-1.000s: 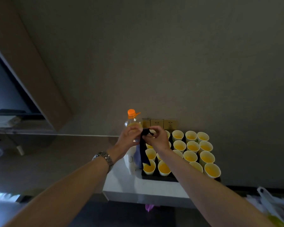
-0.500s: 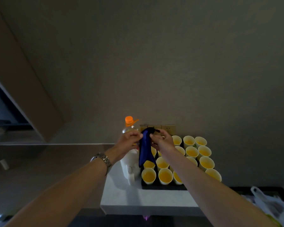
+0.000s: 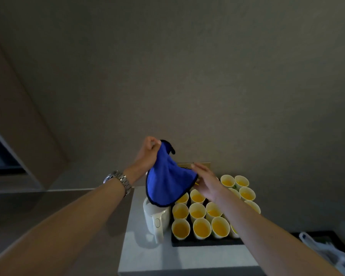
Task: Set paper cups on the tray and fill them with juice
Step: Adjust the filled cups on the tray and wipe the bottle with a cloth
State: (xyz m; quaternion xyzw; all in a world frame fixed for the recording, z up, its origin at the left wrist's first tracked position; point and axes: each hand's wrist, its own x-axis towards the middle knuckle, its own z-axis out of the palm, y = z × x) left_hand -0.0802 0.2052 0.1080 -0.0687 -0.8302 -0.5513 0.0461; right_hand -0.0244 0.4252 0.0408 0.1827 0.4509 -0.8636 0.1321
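Cloth of bright blue fabric with dark edging (image 3: 167, 180) is hanging with its long axis running down from the left hand (image 3: 148, 154), which is pinching its top corner, raised above the white jug (image 3: 155, 220). The right hand (image 3: 206, 183), fingers spread, is touching its lower edge, directly over the juice-filled paper cups (image 3: 197, 211) standing on the black tray (image 3: 205, 242).

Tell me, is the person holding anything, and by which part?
The left hand grips a blue cloth with dark edging by its bunched top corner. The right hand touches the cloth's lower right edge, fingers fairly straight.
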